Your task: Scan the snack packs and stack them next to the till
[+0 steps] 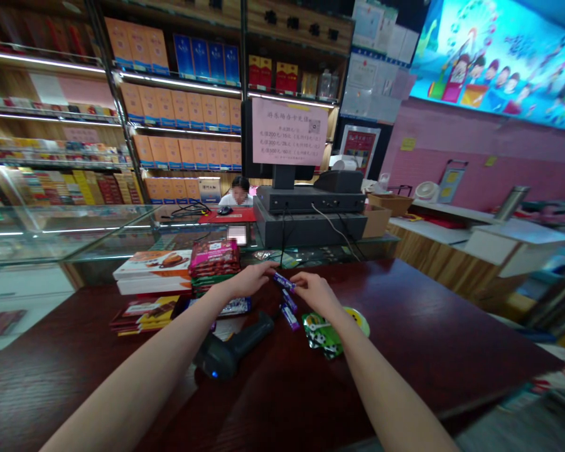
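Between my two hands is a small purple candy stick pack (284, 282), pinched at its left end by my left hand (253, 280) and at its right end by my right hand (316, 292). Just below lie two more purple packs (290, 317) on the dark wooden counter. Under my right forearm sits a green packet with a black-and-white pattern (321, 333), partly hidden. Beside my left forearm rests a black barcode scanner (238, 345) with a blue light. Stacked chocolate packets (214, 260) stand to the left of my left hand.
White-and-orange boxes (153, 270) and yellow-and-red chocolate packs (155, 311) are piled at the left. Across the counter (405, 351) stand a cash register (311, 216) with a paper sign and a glass display case (117, 229). A person (238, 193) is behind it.
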Action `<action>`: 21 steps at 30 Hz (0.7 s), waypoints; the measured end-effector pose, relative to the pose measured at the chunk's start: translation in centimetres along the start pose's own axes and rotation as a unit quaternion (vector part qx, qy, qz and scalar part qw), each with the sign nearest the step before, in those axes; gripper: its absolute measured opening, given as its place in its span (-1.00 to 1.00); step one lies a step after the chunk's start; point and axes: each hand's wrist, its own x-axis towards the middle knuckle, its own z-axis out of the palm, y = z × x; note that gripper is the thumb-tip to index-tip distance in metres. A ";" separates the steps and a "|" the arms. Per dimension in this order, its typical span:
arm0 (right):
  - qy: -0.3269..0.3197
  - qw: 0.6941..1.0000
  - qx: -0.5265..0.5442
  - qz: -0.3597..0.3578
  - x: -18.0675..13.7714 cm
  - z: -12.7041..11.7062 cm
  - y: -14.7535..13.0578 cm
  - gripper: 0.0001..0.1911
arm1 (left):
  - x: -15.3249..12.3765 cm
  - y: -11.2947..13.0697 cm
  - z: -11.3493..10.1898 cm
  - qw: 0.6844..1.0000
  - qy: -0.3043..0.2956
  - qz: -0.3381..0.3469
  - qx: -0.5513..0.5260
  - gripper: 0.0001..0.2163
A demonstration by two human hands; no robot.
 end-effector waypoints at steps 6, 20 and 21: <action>-0.001 0.994 0.102 -0.025 0.3 1.2 -1.1 -0.79 | -3.3 -0.7 -1.0 0.994 0.045 -0.016 -0.096 -0.54; -0.047 0.973 0.206 -0.089 0.1 5.1 -4.9 -0.75 | -11.4 -0.8 -1.8 0.966 0.141 -0.080 -0.203 -0.53; -0.049 0.973 0.207 -0.093 0.1 5.3 -5.1 -0.76 | -11.7 -1.0 -1.7 0.961 0.149 -0.089 -0.214 -0.51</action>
